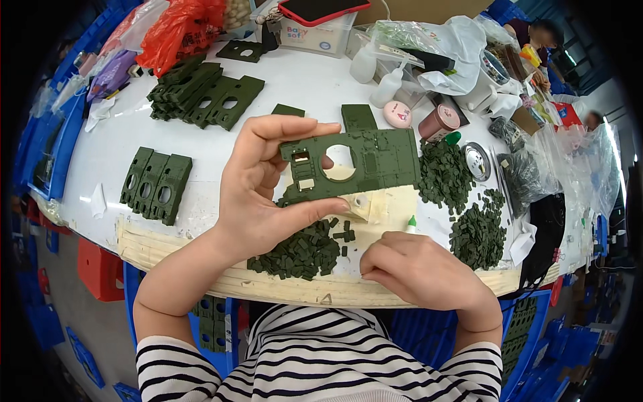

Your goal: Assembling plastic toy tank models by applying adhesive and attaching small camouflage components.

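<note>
My left hand (253, 191) grips a dark green plastic model tank hull top (385, 161) by its left end, holding it up over the table. The part has a large round hole and smaller square openings. Lower down, my right hand (425, 268) is closed, with fingers curled together near the table's front edge; whatever they pinch is hidden. Just behind it stands a green nozzle tip (412, 221). Between the hands lies a pile of small green plastic pieces (298, 254), with a few loose ones beside it. A pale block (362, 208) sits partly hidden under the raised part.
More hull tops are stacked at the back left (231, 100) and lined up at the left (157, 184). Two more heaps of small green pieces (445, 174) (477, 234) lie at the right. White squeeze bottles (388, 86), a pink jar (440, 120) and a round tin (477, 162) stand behind.
</note>
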